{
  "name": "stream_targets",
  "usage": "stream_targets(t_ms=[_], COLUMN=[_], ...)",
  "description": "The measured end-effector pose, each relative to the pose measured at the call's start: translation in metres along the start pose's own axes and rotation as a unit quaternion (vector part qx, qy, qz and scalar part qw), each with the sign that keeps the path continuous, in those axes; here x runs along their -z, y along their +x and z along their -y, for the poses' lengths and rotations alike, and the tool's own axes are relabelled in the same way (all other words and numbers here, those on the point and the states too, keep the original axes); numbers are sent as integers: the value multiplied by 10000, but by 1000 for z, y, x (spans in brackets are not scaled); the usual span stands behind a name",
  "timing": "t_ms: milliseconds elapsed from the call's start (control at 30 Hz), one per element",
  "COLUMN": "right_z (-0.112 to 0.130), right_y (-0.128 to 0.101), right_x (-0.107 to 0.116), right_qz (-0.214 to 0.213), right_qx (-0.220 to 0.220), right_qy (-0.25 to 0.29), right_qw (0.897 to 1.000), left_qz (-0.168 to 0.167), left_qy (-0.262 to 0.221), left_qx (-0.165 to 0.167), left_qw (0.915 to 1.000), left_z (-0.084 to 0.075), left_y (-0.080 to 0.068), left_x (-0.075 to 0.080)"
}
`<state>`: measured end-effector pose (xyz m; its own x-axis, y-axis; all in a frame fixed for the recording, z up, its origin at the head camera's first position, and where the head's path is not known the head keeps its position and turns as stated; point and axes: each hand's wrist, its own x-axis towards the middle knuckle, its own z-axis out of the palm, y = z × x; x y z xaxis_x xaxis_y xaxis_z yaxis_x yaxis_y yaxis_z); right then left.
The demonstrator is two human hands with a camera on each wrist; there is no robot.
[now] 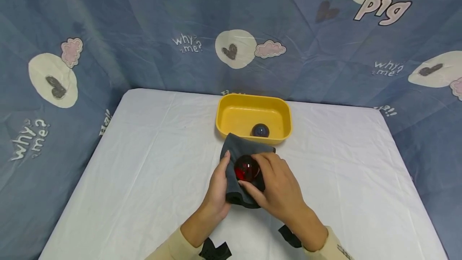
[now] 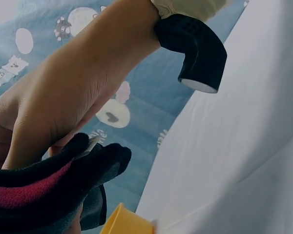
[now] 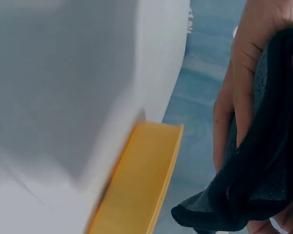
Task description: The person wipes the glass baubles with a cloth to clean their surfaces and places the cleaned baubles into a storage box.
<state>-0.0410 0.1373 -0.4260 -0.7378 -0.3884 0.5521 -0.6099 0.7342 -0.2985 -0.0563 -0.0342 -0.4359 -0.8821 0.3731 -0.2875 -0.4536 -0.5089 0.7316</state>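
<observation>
Just in front of the yellow tub [image 1: 253,116], the left hand [image 1: 217,185] cups the dark cloth [image 1: 241,152] under the red ball [image 1: 247,168]; the right hand [image 1: 276,187] pinches it (fingers curled). Best to turn the ball slowly, cloth kept snug.

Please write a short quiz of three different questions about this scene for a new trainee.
1. True or false: the yellow tub holds a dark ball.
2. What lies between the red ball and the left hand? A) a sponge B) a dark cloth C) paper
3. Fill in: the right hand grips the ____ ball.

Key: 1 true. 2 B, the dark cloth is wrapped under the ball. 3 red.
</observation>
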Motion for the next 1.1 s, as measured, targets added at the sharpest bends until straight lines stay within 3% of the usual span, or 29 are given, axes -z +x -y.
stream_targets(t_ms=[500,833,1100], right_z=[-4,-2,4], right_y=[1,0,4], right_x=[-2,5,9], right_qz=[-113,337,334], right_qx=[-369,139,157], right_qy=[272,62,0], right_qw=[9989,9993,9993], left_qz=[-5,29,33], left_qy=[146,132,109], left_qx=[91,-74,-45], left_qw=[9999,9999,9999], left_z=[2,-1,-2], left_y=[-4,-3,-3], left_x=[-1,0,-1])
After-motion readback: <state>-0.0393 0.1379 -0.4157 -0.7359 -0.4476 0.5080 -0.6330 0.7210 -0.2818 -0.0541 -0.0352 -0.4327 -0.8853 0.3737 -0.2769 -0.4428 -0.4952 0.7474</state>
